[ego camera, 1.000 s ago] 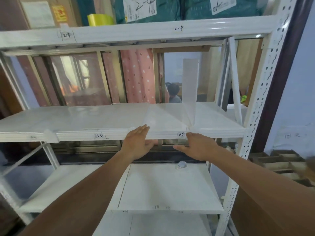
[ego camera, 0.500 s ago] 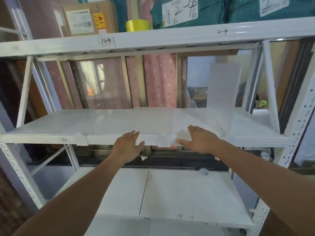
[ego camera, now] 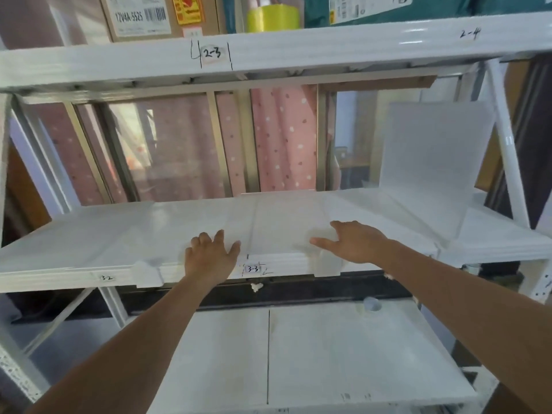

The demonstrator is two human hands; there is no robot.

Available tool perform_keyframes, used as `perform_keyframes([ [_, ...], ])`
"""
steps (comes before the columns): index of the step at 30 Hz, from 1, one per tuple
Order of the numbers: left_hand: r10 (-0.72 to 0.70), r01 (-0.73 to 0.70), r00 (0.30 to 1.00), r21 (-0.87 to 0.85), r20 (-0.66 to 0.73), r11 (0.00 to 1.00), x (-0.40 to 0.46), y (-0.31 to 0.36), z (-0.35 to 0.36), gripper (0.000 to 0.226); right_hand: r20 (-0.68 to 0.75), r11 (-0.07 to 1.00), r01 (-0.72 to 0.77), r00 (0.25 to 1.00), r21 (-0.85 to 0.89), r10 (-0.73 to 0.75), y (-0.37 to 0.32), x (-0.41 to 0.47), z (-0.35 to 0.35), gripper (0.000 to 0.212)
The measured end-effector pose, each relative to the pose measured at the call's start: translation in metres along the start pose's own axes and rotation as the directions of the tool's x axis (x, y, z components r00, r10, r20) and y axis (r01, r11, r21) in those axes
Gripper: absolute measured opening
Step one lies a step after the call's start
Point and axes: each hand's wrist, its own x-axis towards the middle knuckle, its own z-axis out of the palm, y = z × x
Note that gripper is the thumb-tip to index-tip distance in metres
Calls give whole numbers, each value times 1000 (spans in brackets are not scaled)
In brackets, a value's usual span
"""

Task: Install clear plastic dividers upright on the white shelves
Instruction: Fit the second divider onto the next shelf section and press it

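Note:
A clear plastic divider (ego camera: 430, 162) stands upright on the right part of the middle white shelf (ego camera: 89, 234). Another clear divider (ego camera: 283, 225) lies flat on that shelf, its bent lip (ego camera: 327, 265) hanging over the front edge. My right hand (ego camera: 355, 242) rests on the flat divider near its right front corner, fingers spread. Further left, my left hand (ego camera: 212, 258) presses flat on the shelf's front edge beside the label 3-3 (ego camera: 252, 268). A second clear lip (ego camera: 148, 273) hangs over the front edge at the left.
The upper shelf (ego camera: 328, 43), marked 2-3 and 2-4, carries a cardboard box (ego camera: 155, 13), a yellow tape roll (ego camera: 273, 17) and teal packages (ego camera: 388, 7). A lower white shelf (ego camera: 328, 354) holds a small round cap (ego camera: 372, 303). A slanted brace (ego camera: 504, 150) stands at the right.
The view has swung left along the shelf, from label 3-4 to 3-3. Both hands have slid left along the front edge, and the upright divider now sits far right.

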Motion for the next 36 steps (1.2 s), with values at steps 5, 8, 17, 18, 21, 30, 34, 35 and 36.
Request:
perform_keyframes([
  [5, -84, 87, 996, -55, 41, 995, 14, 1, 2, 69, 9, 997, -58, 998, 58, 57, -6, 17, 2, 89],
  [8, -133, 149, 987, -207, 92, 967, 19, 14, -5, 68, -10, 991, -65, 998, 114, 67, -6, 25, 1, 78],
  [17, -335, 269, 932, -882, 137, 387, 42, 29, -25, 57, 24, 967, -25, 1000, 252, 20, 4, 43, -11, 60],
  [18, -355, 229, 929, -918, 106, 325, 43, 32, -28, 56, 37, 954, -34, 999, 299, 24, 7, 45, -12, 65],
  [21, -376, 56, 925, -953, -63, 297, 41, 52, -41, 59, 75, 901, -61, 997, 429, 31, 14, 48, -11, 82],
  [30, -248, -345, 879, -902, -407, 258, 50, 110, -77, 68, -31, 925, 104, 995, 365, -99, 19, 47, -13, 64],
  [34, -180, -417, 877, -892, -446, 176, 48, 134, -92, 73, -116, 919, 136, 988, 370, -100, 19, 44, -12, 58],
  [35, -133, -435, 880, -887, -455, 153, 47, 138, -95, 77, -131, 914, 142, 986, 379, -99, 20, 45, -11, 57],
  [36, -77, -452, 882, -880, -466, 147, 46, 142, -97, 83, -141, 909, 148, 985, 389, -101, 20, 44, -11, 57],
])
